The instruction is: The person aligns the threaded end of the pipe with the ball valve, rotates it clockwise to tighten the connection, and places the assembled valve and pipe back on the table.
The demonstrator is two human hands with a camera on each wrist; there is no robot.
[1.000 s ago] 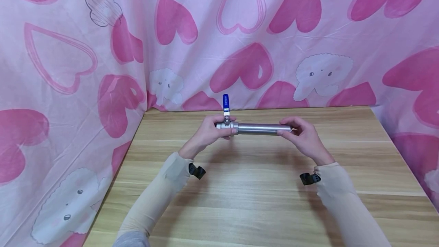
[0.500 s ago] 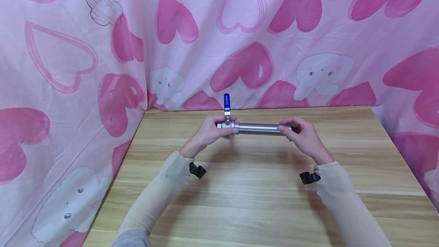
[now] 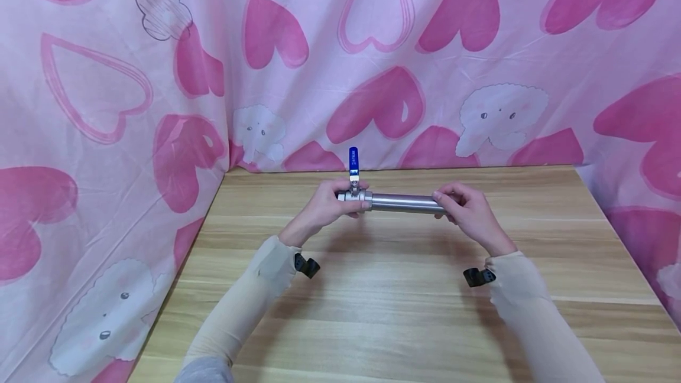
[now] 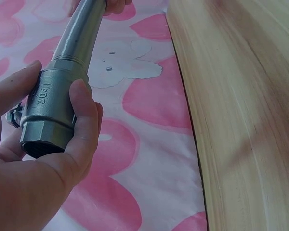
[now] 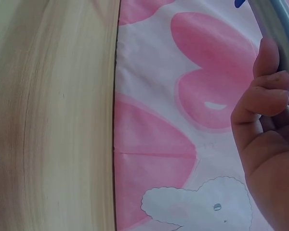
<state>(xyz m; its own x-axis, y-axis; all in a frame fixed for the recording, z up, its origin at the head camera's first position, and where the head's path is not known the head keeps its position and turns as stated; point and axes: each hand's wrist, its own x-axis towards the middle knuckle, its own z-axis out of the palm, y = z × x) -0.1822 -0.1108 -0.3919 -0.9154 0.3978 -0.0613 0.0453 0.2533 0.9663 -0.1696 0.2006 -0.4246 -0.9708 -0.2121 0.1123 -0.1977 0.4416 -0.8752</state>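
Observation:
A steel ball valve (image 3: 355, 195) with a blue lever handle (image 3: 353, 158) pointing up and away sits at the left end of a smooth metal pipe (image 3: 404, 202). My left hand (image 3: 324, 203) grips the valve body between thumb and fingers. In the left wrist view, the valve (image 4: 50, 98) shows a raised "304" mark and a dark open threaded end. My right hand (image 3: 468, 211) pinches the pipe's right end, its thumb along the upper side. The right wrist view has the right hand (image 5: 274, 139) with curled fingers at the pipe's end. Both parts are held above the table, roughly level.
The wood-grain table (image 3: 393, 312) lies below the hands. A pink curtain (image 3: 314, 93) with hearts and white animals hangs behind it and at both sides. Each sleeved wrist bears a small black camera mount (image 3: 307, 265).
My right thumb has moved from the pipe's lower edge up to its upper side, and the pipe's right end has dipped slightly. The left hand keeps its grip on the valve.

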